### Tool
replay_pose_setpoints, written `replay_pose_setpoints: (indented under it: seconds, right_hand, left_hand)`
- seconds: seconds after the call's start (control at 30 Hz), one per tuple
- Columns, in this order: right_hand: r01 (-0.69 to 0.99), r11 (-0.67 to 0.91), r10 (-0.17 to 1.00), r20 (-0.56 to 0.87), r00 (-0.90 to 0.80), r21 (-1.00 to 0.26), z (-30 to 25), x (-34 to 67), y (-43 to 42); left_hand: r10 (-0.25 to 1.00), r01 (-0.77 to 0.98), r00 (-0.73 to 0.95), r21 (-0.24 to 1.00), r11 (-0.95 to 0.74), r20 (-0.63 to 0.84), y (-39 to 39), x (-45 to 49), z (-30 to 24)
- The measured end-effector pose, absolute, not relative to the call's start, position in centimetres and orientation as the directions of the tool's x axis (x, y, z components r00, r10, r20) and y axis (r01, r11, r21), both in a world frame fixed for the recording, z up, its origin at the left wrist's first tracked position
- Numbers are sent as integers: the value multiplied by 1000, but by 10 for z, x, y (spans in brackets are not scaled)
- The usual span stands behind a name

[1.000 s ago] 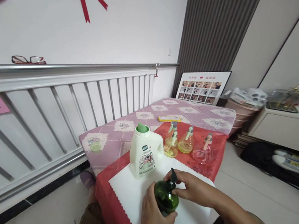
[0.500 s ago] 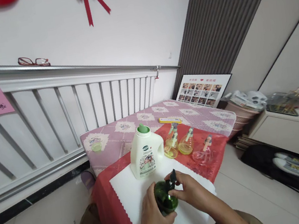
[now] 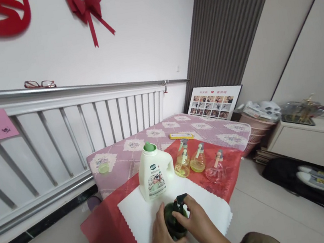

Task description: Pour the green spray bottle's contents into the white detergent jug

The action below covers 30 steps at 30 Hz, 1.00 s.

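A round dark green spray bottle (image 3: pixel 173 221) with a black pump head stands on a white scalloped cloth (image 3: pixel 140 218). My left hand (image 3: pixel 163 241) is wrapped round the bottle's body from the left. My right hand (image 3: pixel 193 222) pinches the black pump top, fingers closed on it. Just behind stands a white detergent jug (image 3: pixel 153 171) with a green spout, its cap off.
Two yellow spray bottles (image 3: pixel 182 162) (image 3: pixel 198 160) and a pink one (image 3: pixel 216 168) stand on the red cloth (image 3: pixel 106 239). A small green cap (image 3: pixel 103 168) and a yellow flat object (image 3: pixel 181 136) lie on the pink patterned table. White railing runs at left, a low cabinet at right.
The camera tilted up and shifted, so the hands and bottle now sit lower in the view. Both hands keep their grip on the green bottle; the right hand stays on the pump top.
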State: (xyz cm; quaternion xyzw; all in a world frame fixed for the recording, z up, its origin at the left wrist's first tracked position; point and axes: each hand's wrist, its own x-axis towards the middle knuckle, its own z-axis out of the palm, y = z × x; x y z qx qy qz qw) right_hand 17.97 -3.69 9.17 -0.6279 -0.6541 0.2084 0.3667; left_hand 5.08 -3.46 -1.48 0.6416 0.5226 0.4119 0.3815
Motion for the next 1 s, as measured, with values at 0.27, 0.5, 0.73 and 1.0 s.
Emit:
replay_pose_setpoints:
  seconds: [0.27,0.5,0.73,1.0]
  right_hand:
    - [640,152,958,271,92,-753,77,173,-37]
    - [600,163,953,281,108,-783,75,168,-42]
    - [565,198,937,324,132,-801,61,165,-41]
    - [436,187,949,277,153,-880,56,165,-49]
  left_hand:
    - [962,330,272,941,-79,-15,-34,24,8]
    - [994,322,91,943,-87,61,-31,24,73]
    - [985,550,116,817,-173,130,-29,48,99]
    - [971,611,187,756,-233,149,-22,36,90]
